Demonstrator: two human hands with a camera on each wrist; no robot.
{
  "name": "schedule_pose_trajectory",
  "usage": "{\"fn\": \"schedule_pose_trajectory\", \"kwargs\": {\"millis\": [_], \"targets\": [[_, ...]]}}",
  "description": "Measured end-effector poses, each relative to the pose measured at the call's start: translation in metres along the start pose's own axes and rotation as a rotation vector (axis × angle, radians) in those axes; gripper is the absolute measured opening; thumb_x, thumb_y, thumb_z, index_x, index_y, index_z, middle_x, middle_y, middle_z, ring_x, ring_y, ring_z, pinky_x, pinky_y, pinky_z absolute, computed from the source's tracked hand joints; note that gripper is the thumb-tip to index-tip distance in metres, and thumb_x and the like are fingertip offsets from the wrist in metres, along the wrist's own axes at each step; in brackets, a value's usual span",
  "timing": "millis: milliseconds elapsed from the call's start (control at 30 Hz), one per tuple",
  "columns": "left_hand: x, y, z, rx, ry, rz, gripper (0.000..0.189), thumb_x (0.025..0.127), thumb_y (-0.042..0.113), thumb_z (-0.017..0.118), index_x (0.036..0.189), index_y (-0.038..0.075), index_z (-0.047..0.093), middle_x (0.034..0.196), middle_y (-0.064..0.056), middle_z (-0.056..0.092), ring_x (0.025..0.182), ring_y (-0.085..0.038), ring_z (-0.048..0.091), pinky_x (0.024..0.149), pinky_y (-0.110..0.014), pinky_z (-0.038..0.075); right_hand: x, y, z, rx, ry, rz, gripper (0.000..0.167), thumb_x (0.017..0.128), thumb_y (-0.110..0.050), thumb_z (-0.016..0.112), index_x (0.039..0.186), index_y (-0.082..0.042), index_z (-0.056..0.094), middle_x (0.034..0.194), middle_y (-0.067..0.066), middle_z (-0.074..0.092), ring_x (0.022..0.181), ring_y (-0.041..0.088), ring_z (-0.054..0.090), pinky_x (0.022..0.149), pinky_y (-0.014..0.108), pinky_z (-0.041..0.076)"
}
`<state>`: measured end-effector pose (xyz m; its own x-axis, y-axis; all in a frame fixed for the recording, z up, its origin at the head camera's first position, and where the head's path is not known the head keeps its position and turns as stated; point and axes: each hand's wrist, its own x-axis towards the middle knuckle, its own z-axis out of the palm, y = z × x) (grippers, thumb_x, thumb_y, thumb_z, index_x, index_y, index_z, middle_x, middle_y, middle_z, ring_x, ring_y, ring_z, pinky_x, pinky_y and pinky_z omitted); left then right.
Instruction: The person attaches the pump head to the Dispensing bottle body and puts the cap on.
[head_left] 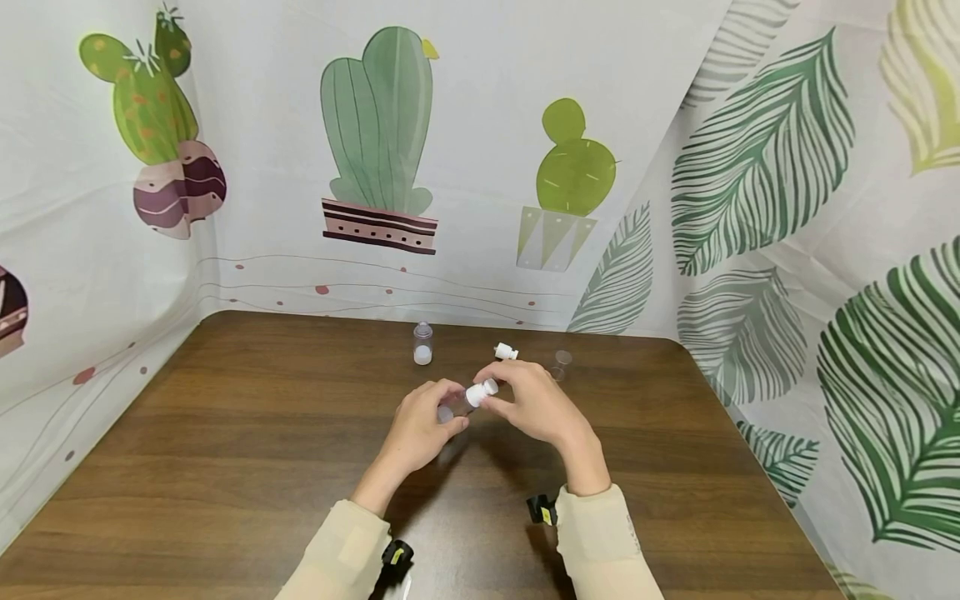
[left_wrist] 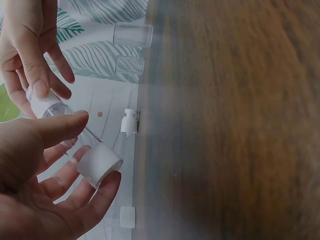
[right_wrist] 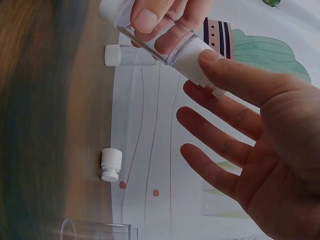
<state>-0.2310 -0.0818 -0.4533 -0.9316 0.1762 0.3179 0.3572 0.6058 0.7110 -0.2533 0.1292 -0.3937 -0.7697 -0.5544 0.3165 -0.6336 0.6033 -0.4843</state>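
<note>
My left hand [head_left: 422, 421] holds a small clear bottle [right_wrist: 155, 44] with a white base [left_wrist: 99, 164], its thumb and fingers around the body. The bottle is tilted, its top end toward my right hand [head_left: 536, 404]. Seated on that end is a white pump top [head_left: 477, 393], which the right thumb and index finger pinch. In the right wrist view the other right fingers spread away from the bottle. Both hands are raised over the brown table [head_left: 300, 467].
A second clear bottle [head_left: 423, 342] with a white base stands upright near the table's back edge. To its right lies another white pump top [head_left: 506, 351]. Two clear cylindrical pieces, one a wider cup [left_wrist: 132, 35], are farther right, behind the right hand. Patterned cloth [head_left: 480, 167] hangs behind.
</note>
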Motion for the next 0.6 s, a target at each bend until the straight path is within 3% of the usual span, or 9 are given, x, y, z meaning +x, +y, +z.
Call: {"fn": "schedule_pose_trajectory", "kwargs": {"millis": [367, 600], "targets": [[-0.0003, 0.0014, -0.0001, 0.001, 0.001, 0.001, 0.033, 0.085, 0.009, 0.088, 0.114, 0.01, 0.073, 0.111, -0.008, 0.073, 0.104, -0.026, 0.069, 0.091, -0.047, 0.053, 0.0008, -0.0004, 0.0038, 0.033, 0.021, 0.067, 0.011, 0.093, -0.016, 0.082, 0.102, -0.013, 0.077, 0.089, -0.009, 0.069, 0.086, 0.025, 0.068, 0.078, 0.031, 0.052], [-0.0002, -0.0003, 0.0014, 0.003, -0.003, 0.001, 0.033, 0.085, 0.009, 0.088, 0.114, 0.011, 0.073, 0.11, -0.007, 0.073, 0.102, -0.025, 0.068, 0.09, -0.046, 0.053, 0.0007, -0.0004, 0.0046, 0.015, 0.028, 0.113, 0.01, 0.093, -0.022, 0.083, 0.097, -0.016, 0.077, 0.085, -0.011, 0.067, 0.079, 0.018, 0.064, 0.072, 0.028, 0.051]]}}
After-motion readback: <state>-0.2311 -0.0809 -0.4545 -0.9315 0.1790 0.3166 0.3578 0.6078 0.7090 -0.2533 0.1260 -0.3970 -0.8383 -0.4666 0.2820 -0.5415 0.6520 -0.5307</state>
